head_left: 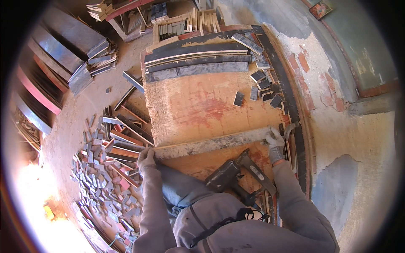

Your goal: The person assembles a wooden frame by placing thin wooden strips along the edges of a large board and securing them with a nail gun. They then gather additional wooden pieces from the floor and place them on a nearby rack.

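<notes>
Head view: my left hand clamped on one end of a grey strip at the counter's left edge; right hand clamped on its other end, toward the right edge. Nail gun nearer me.

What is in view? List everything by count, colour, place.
Table: one, brown, centre
Long board: one, greyish, across the table
Nail gun: one, black, table's near side
Long strips: several, black and grey, table's far end
Small blocks: several, mostly black, table's far right
Offcuts: many, mostly grey, floor left
Large panels: several, grey and red, far left
Wall: one, patchy grey, right
Left hand: one, grey-gloved, board's left end
Right hand: one, grey-gloved, board's right end
</notes>
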{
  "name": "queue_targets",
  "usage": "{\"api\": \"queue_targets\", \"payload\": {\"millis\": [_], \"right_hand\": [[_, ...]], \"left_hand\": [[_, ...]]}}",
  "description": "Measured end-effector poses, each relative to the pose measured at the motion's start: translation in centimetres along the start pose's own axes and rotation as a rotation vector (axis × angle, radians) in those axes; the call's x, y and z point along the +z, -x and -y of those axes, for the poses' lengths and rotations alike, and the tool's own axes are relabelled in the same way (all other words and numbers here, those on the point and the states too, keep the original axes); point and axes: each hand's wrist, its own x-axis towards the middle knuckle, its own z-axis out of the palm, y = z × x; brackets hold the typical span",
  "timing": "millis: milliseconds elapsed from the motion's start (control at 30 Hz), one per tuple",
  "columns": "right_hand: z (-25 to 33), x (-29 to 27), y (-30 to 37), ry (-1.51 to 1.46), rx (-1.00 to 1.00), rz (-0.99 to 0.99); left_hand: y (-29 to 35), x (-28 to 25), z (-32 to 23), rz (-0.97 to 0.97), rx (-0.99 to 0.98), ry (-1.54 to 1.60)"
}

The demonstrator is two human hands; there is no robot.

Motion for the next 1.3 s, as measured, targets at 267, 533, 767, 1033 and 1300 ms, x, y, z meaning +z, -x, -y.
{"api": "queue_targets", "payload": {"millis": [267, 533, 767, 1033, 1300], "right_hand": [[-0.1, 1.5, 1.0, 0.052, 0.003, -0.019], [0.4, 1.3, 1.0, 0.451, -0.25, -0.035], [0.8, 1.5, 3.2, 0.272, -0.147, -0.034], [1.2, 2.0, 3.7, 0.244, -0.127, -0.08], [2.3, 2.4, 3.6, 0.319, -0.161, -0.034]], "left_hand": [[0.8, -0.4, -0.2, 0.019, -0.023, 0.105], [0.9, -1.1, 0.2, 0.033, 0.211, -0.359], [1.6, -1.8, -0.3, 0.025, -0.044, 0.047], [3.5, -1.2, -2.0, -0.008, -0.048, 0.004], [3.0, -1.4, -1.5, -0.042, -0.052, -0.01]]}}
